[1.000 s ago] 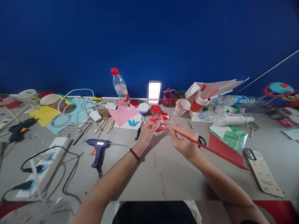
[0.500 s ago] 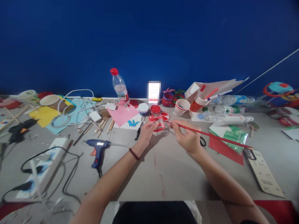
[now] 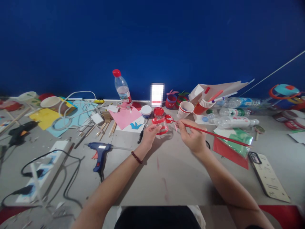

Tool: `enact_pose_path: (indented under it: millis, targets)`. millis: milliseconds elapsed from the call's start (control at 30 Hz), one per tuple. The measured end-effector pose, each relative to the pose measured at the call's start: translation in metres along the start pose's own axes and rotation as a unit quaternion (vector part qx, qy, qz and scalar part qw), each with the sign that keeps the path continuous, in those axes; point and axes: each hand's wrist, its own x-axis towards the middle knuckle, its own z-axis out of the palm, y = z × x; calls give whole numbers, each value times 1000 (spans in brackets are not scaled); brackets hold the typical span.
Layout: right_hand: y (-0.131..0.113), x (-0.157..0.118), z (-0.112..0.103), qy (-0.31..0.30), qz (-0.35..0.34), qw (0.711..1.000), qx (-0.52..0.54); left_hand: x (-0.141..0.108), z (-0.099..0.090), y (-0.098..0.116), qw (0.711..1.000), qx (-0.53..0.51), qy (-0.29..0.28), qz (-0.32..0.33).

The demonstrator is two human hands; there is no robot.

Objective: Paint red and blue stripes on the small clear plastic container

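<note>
A clear plastic piece with red paint on it (image 3: 163, 128) is pinched between the fingers and thumb of my left hand (image 3: 150, 134). My right hand (image 3: 192, 135) grips a long red paintbrush (image 3: 220, 136), its handle slanting down to the right. The brush tip is over the small red-painted lid (image 3: 168, 118); whether it touches is too small to tell. An open jar of red paint (image 3: 158, 111) stands just behind the plastic piece, beside a white-lidded jar (image 3: 146, 111).
A blue glue gun (image 3: 101, 152) and a power strip (image 3: 47, 168) lie at the left. Behind stand a red-capped bottle (image 3: 122, 89) and a paper cup (image 3: 185, 109). Plastic bottles (image 3: 235, 121) and a phone (image 3: 269, 176) lie at the right.
My right hand and the brush have moved slightly right, the tip shifting from the plastic piece toward the red-painted lid. My left hand has hardly moved.
</note>
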Motion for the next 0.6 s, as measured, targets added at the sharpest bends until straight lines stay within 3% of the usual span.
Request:
enact_pose_path:
  millis: [400,600]
  targets:
    - [-33,-5,0,-22,-60,996,56,4,-4,-7,998,54,18,29]
    - [-39,-2,-1,-26,-37,994,103,4,-6,-11,992,100,5,72]
